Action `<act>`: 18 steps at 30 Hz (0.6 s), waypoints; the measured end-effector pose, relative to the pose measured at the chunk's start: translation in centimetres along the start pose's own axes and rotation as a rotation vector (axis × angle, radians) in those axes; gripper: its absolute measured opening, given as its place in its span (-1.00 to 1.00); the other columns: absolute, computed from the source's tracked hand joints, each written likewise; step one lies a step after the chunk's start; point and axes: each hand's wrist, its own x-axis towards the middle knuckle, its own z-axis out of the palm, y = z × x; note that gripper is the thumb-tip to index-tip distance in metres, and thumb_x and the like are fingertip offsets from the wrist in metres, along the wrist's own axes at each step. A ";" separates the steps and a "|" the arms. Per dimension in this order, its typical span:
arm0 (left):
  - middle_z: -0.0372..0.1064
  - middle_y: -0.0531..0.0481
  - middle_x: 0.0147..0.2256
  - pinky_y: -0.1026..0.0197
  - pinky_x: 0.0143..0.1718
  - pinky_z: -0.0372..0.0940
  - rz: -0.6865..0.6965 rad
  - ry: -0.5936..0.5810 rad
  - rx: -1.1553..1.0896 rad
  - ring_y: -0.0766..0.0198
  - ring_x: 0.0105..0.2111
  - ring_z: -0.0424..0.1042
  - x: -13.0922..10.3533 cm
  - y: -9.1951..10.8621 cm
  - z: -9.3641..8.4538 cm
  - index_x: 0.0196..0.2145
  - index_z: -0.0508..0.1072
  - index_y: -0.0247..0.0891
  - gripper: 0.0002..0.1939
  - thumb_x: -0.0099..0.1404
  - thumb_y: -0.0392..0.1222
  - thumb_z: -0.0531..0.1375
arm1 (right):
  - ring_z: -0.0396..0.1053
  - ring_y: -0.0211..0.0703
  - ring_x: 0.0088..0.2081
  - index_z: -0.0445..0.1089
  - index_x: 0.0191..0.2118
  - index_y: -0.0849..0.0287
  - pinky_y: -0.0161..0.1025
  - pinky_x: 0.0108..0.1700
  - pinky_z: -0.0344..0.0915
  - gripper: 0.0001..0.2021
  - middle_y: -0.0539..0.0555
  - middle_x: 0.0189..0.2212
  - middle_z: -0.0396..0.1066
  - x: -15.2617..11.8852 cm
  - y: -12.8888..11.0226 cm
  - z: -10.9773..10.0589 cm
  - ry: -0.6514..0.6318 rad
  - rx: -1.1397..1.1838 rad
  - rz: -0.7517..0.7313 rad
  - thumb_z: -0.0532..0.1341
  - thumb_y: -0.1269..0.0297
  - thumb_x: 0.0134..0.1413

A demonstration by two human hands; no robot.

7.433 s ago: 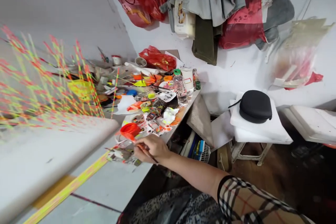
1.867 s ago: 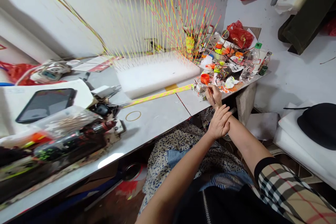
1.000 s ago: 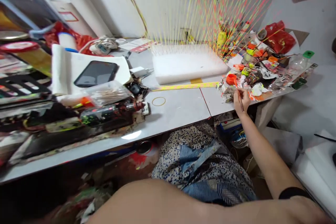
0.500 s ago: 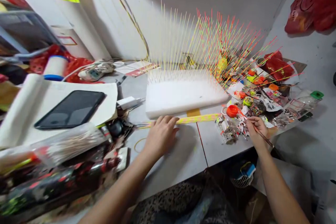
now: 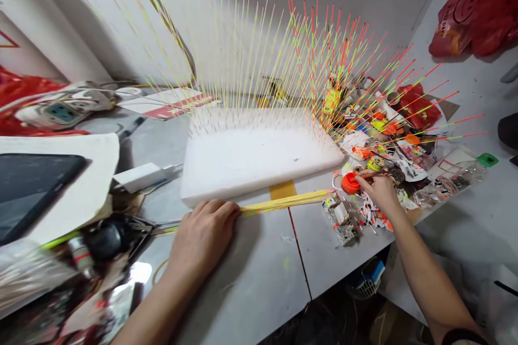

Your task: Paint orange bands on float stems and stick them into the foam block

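Note:
My left hand (image 5: pixel 206 234) lies palm down, its fingers curled over a bundle of thin yellow and pink sticks (image 5: pixel 283 204) on the table. The bundle stretches out on both sides of it. At the right, my right hand (image 5: pixel 380 191) is pinched close at the edge of a small round orange-red cap (image 5: pixel 350 183). A short dark piece of a thin brush (image 5: pixel 367 173) shows by its fingers; the rest is hidden. Behind the bundle, a white foam block (image 5: pixel 259 156) has many thin yellow, green and red-tipped sticks (image 5: pixel 311 54) standing in it.
A speckled box (image 5: pixel 340 221) stands by the bundle's right end. Clutter and a clear bottle with a green cap (image 5: pixel 471 172) lie at the right. On the left are a dark tablet (image 5: pixel 36 186), a white box (image 5: pixel 140 177) and a power strip (image 5: pixel 56 112).
My right hand has moved left, onto the edge of the orange-red cap; the brush handle that stuck out behind it no longer shows. The view has shifted right and closer. My left hand stays on the bundle.

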 end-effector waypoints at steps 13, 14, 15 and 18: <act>0.54 -0.14 -0.16 -0.02 -0.21 0.21 -0.103 -0.003 0.022 -0.09 -0.06 0.43 0.0 -0.1 0.1 -0.17 0.48 -0.11 -0.69 0.41 -0.07 -0.05 | 0.50 -0.09 -0.46 0.53 -0.35 0.10 -0.26 -0.36 0.36 -0.58 0.07 -0.45 0.55 -1.3 -0.5 -2.5 0.031 -0.050 -0.041 0.10 -0.10 0.26; 0.54 -0.14 -0.14 -0.04 -0.19 0.21 -0.100 -0.006 0.018 -0.10 -0.05 0.43 0.0 -0.2 0.1 -0.14 0.49 -0.10 -0.68 0.41 -0.08 -0.05 | 0.50 -0.09 -0.46 0.53 -0.34 0.10 -0.26 -0.37 0.35 -0.58 0.08 -0.45 0.55 -1.4 -0.6 -2.7 0.025 -0.051 -0.041 0.10 -0.10 0.26; 0.54 -0.15 -0.12 -0.07 -0.18 0.21 -0.094 -0.012 0.012 -0.12 -0.04 0.43 0.0 -0.2 0.0 -0.13 0.49 -0.10 -0.67 0.41 -0.08 -0.06 | 0.50 -0.09 -0.46 0.53 -0.33 0.11 -0.26 -0.37 0.35 -0.58 0.08 -0.44 0.56 -1.5 -0.6 -2.9 0.023 -0.053 -0.041 0.10 -0.09 0.26; 0.53 -0.15 -0.09 -0.10 -0.18 0.21 -0.081 -0.052 0.006 -0.13 -0.03 0.42 0.1 -0.2 -0.2 -0.14 0.52 -0.08 -0.61 0.43 -0.06 -0.10 | 0.51 -0.09 -0.41 0.53 -0.30 0.11 -0.28 -0.35 0.35 -0.62 0.08 -0.39 0.57 -1.7 -0.8 -3.5 0.021 -0.063 -0.044 0.11 -0.05 0.25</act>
